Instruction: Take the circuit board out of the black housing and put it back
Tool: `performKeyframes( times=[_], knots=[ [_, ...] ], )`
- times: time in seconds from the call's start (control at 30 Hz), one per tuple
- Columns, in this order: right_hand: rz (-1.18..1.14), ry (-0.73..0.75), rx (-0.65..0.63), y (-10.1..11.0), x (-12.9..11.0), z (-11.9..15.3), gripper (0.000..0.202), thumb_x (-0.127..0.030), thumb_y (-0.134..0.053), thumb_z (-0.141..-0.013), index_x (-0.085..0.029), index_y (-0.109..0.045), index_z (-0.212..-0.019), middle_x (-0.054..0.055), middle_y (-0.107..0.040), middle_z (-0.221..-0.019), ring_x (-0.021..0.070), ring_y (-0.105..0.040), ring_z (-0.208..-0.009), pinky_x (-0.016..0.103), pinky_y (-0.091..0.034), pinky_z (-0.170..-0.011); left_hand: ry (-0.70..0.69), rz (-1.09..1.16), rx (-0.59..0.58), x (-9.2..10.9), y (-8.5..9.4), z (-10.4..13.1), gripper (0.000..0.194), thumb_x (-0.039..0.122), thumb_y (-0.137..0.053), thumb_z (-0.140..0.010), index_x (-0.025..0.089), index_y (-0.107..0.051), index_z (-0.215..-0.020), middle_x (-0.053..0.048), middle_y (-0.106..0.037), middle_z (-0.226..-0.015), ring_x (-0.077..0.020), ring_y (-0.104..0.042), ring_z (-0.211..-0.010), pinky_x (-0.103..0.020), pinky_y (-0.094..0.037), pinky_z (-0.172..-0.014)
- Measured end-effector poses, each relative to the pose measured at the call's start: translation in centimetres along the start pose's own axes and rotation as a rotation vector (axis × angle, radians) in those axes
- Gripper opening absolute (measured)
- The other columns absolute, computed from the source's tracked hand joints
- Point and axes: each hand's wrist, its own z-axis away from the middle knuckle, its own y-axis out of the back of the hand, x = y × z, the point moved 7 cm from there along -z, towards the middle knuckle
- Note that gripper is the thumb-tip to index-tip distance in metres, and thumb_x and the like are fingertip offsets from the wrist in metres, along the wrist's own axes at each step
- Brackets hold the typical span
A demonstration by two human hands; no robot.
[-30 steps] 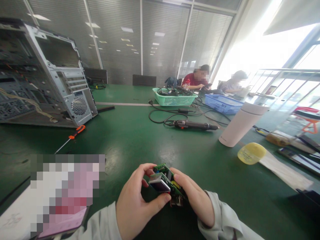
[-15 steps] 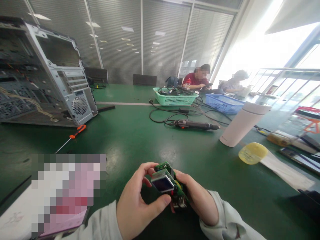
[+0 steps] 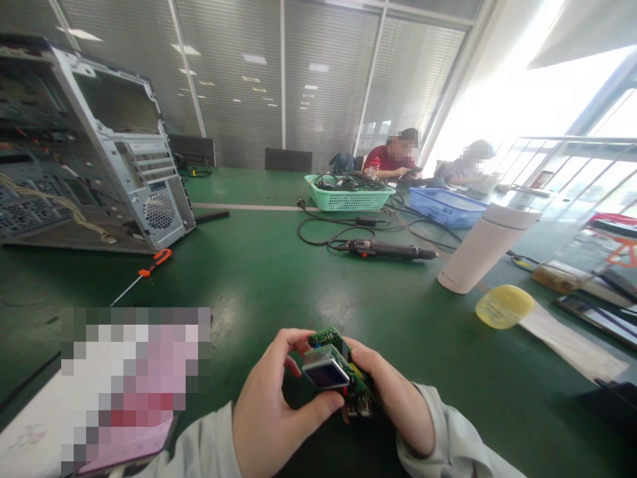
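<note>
Between my two hands, near the front of the green table [image 3: 239,279], is a green circuit board [image 3: 332,338] with a small dark display screen [image 3: 326,374] on it. My left hand [image 3: 279,398] curls round its left side, thumb at the lower edge of the screen and fingers behind the board. From the right, my right hand [image 3: 391,392] grips the board's edge; its thumb lies along the side and its other fingers are mostly hidden. Metal connectors show at the board's lower end.
An open computer case [image 3: 124,146] stands at left, with an orange-handled screwdriver [image 3: 155,262] before it. Beyond my hands lie a corded electric screwdriver [image 3: 388,249], a green basket [image 3: 348,198] and a blue basket [image 3: 442,207]. A pale tumbler [image 3: 482,249] stands at right. Two people sit at the far end.
Both hands keep their hold on the circuit board. The board and its screen have tilted very slightly and shifted a little downward; everything else stays put.
</note>
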Motion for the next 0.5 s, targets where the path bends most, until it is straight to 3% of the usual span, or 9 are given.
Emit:
performKeyframes(
  times=[0.2,0.4,0.5],
  knots=[
    [-0.069,0.005,0.003,-0.3,-0.1,-0.3,0.067,-0.066,-0.056,-0.084,-0.013,-0.053,-0.126,0.013,-0.058,-0.106,0.0166,-0.055,-0.059,0.027,-0.051,-0.051,-0.004,0.018,0.005,-0.3,0.0,0.0,0.045,0.033,-0.071,-0.07,0.026,-0.048,-0.109,-0.003,-0.062,-0.099,-0.0262,-0.06,-0.089,-0.041,-0.046,-0.077],
    [-0.224,-0.027,-0.097,-2.2,-0.7,-0.7,0.062,-0.065,-0.062,-0.077,-0.011,-0.057,-0.108,0.006,-0.057,-0.078,0.0119,-0.049,-0.052,0.02,-0.048,-0.045,-0.035,0.038,0.0,-0.3,0.0,0.2,0.05,0.042,-0.07,-0.072,0.028,-0.046,-0.114,-0.002,-0.06,-0.099,-0.026,-0.06,-0.088,-0.041,-0.047,-0.076],
    [-0.25,-0.058,-0.105,-2.5,-0.7,-0.6,0.062,-0.064,-0.062,-0.076,-0.011,-0.054,-0.107,0.005,-0.057,-0.074,0.0119,-0.048,-0.051,0.019,-0.046,-0.044,-0.089,0.023,0.023,-0.1,0.1,0.4,0.052,0.047,-0.071,-0.073,0.03,-0.044,-0.114,0.0,-0.06,-0.098,-0.0245,-0.06,-0.086,-0.039,-0.048,-0.074]
  ],
)
